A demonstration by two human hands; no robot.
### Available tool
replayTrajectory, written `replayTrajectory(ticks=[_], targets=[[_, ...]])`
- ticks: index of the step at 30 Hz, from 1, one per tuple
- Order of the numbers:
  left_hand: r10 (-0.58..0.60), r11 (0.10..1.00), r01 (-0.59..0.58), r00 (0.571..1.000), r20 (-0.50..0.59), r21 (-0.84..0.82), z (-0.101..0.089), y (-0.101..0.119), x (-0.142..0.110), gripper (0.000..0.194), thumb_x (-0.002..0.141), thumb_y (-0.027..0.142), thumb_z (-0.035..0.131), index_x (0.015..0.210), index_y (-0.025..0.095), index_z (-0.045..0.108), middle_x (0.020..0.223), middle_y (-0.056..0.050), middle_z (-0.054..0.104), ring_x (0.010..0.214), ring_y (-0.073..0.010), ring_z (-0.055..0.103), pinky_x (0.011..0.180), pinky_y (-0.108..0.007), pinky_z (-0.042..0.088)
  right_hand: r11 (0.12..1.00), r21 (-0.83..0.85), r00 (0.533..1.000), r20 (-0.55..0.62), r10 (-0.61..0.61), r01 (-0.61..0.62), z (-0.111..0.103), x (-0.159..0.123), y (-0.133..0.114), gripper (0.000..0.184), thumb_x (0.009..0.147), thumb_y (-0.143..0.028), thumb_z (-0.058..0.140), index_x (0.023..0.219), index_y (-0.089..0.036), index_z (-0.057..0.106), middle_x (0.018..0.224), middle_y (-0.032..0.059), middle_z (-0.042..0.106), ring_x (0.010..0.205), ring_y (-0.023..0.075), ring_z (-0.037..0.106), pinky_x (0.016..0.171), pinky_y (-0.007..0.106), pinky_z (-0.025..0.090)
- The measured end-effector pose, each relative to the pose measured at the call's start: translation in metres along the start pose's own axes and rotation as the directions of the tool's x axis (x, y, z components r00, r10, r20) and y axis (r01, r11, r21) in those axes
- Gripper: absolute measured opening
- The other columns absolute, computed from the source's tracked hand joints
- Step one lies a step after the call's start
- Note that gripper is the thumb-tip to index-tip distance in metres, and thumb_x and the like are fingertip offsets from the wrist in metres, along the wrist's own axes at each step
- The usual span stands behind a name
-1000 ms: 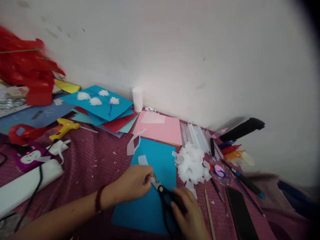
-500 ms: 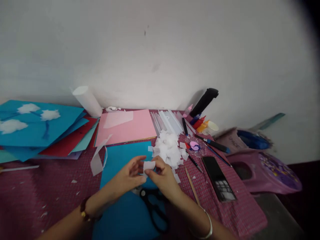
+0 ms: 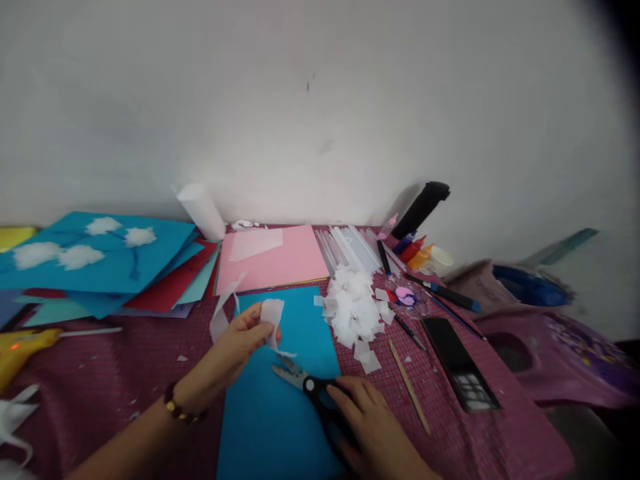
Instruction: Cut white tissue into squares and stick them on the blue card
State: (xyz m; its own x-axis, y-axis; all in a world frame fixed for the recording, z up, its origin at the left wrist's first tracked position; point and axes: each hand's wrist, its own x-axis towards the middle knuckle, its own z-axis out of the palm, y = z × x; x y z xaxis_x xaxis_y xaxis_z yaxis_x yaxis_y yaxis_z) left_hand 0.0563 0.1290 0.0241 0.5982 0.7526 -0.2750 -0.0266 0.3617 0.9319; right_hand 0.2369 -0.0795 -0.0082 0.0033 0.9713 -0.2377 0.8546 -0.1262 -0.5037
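Observation:
My left hand (image 3: pixel 253 337) pinches a folded strip of white paper (image 3: pixel 273 313) above the blue sheet (image 3: pixel 280 427). Black-handled scissors (image 3: pixel 309 385) lie across that sheet, blades a little apart and pointing toward the strip's lower end. On their handles rests my right hand (image 3: pixel 373 420), its fingers curled at the loops. Beyond and to the right is a heap of small white paper pieces (image 3: pixel 353 307), with a few loose squares around it. Another curled white strip (image 3: pixel 220 323) lies left of my left hand.
Blue cards with white tufts (image 3: pixel 145 267) top a stack at left, near a yellow glue gun (image 3: pixel 25 347). Pink paper (image 3: pixel 275 257) and clear sticks (image 3: pixel 350 247) lie at the back. A phone (image 3: pixel 457 363), pencil (image 3: pixel 410 387) and paint bottles (image 3: pixel 413 249) are at right.
My right hand has left the small white paper and moved down to the scissors' handles. The left hand now holds a white strip up alone. The view has shifted left.

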Motion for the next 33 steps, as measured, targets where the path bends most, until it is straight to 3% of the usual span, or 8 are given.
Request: replayTrajectory(ticks=[7, 11, 18, 20, 23, 27, 30, 33], targets=[[0.010, 0.989, -0.022, 0.996, 0.083, 0.144, -0.015, -0.006, -0.006, 0.016, 0.071, 0.026, 0.064, 0.081, 0.016, 0.059, 0.065, 0.001, 0.060, 0.059, -0.0110, 0.051, 0.059, -0.025, 0.040, 0.992, -0.125, 0.994, -0.101, -0.042, 0.029, 0.014, 0.004, 0.019, 0.069, 0.064, -0.007, 0.060, 0.130, -0.025, 0.053, 0.124, 0.0149, 0.055, 0.110, 0.0355, 0.051, 0.091, 0.054, 0.042], [-0.027, 0.980, 0.026, 1.000, 0.004, 0.196, -0.019, -0.004, -0.009, 0.021, 0.067, 0.029, 0.069, 0.082, 0.016, 0.063, 0.063, 0.001, 0.061, 0.058, -0.0114, 0.051, 0.059, -0.025, 0.040, 0.986, -0.143, 0.990, -0.098, -0.098, 0.083, 0.006, 0.010, 0.022, 0.070, 0.063, -0.012, 0.064, 0.130, -0.028, 0.051, 0.120, 0.0141, 0.056, 0.108, 0.0371, 0.050, 0.089, 0.055, 0.042], [-0.189, 0.956, 0.220, 0.967, -0.171, 0.192, -0.031, -0.002, -0.010, 0.037, 0.057, 0.040, 0.078, 0.081, 0.013, 0.070, 0.062, -0.001, 0.064, 0.058, -0.0134, 0.055, 0.059, -0.025, 0.041, 0.976, -0.197, 0.990, 0.115, -0.077, 0.099, -0.015, 0.023, 0.016, 0.068, 0.062, -0.011, 0.062, 0.130, -0.019, 0.054, 0.112, 0.0204, 0.061, 0.100, 0.0389, 0.057, 0.084, 0.052, 0.045], [-0.187, 0.947, 0.221, 0.969, -0.159, 0.233, -0.030, 0.002, -0.010, 0.036, 0.058, 0.042, 0.077, 0.078, 0.013, 0.070, 0.059, -0.001, 0.062, 0.056, -0.0129, 0.053, 0.057, -0.025, 0.040, 0.985, -0.128, 0.986, 0.139, -0.095, 0.113, -0.025, 0.025, 0.017, 0.070, 0.061, -0.009, 0.059, 0.130, -0.020, 0.054, 0.108, 0.0191, 0.063, 0.097, 0.0373, 0.059, 0.083, 0.050, 0.047], [-0.182, 0.925, 0.214, 0.975, -0.128, 0.314, -0.022, 0.014, -0.008, 0.037, 0.061, 0.047, 0.075, 0.075, 0.013, 0.068, 0.059, 0.000, 0.061, 0.054, -0.0123, 0.051, 0.057, -0.024, 0.039, 0.972, 0.189, 0.982, 0.103, -0.161, 0.139, -0.041, 0.022, 0.024, 0.069, 0.066, -0.011, 0.057, 0.132, -0.028, 0.051, 0.109, 0.0110, 0.066, 0.098, 0.0300, 0.061, 0.085, 0.041, 0.047], [-0.168, 0.888, 0.182, 0.983, -0.069, 0.423, 0.000, 0.034, 0.002, 0.033, 0.066, 0.047, 0.070, 0.068, 0.014, 0.065, 0.059, 0.000, 0.060, 0.056, -0.0122, 0.048, 0.057, -0.024, 0.037, 0.767, 0.635, 0.980, 0.081, -0.182, 0.090, -0.062, 0.014, 0.038, 0.069, 0.074, -0.021, 0.061, 0.139, -0.028, 0.042, 0.130, 0.0086, 0.058, 0.113, 0.0267, 0.056, 0.095, 0.039, 0.044], [-0.193, 0.889, 0.184, 0.981, -0.019, 0.419, 0.020, 0.041, 0.016, 0.032, 0.067, 0.046, 0.069, 0.070, 0.014, 0.065, 0.059, 0.001, 0.058, 0.055, -0.0115, 0.047, 0.056, -0.024, 0.036, 0.677, 0.734, 0.987, 0.055, -0.152, 0.063, -0.072, 0.014, 0.047, 0.078, 0.070, -0.025, 0.070, 0.142, -0.025, 0.039, 0.140, 0.0114, 0.049, 0.125, 0.0301, 0.047, 0.104, 0.045, 0.036], [-0.229, 0.886, 0.178, 0.971, 0.072, 0.429, 0.041, 0.040, 0.032, 0.028, 0.072, 0.042, 0.065, 0.067, 0.015, 0.062, 0.059, 0.001, 0.056, 0.053, -0.0100, 0.044, 0.055, -0.023, 0.034, 0.671, 0.738, 0.996, -0.025, -0.086, 0.076, -0.075, 0.020, 0.056, 0.080, 0.066, -0.026, 0.076, 0.139, -0.026, 0.044, 0.140, 0.0112, 0.049, 0.126, 0.0308, 0.046, 0.107, 0.046, 0.031]])
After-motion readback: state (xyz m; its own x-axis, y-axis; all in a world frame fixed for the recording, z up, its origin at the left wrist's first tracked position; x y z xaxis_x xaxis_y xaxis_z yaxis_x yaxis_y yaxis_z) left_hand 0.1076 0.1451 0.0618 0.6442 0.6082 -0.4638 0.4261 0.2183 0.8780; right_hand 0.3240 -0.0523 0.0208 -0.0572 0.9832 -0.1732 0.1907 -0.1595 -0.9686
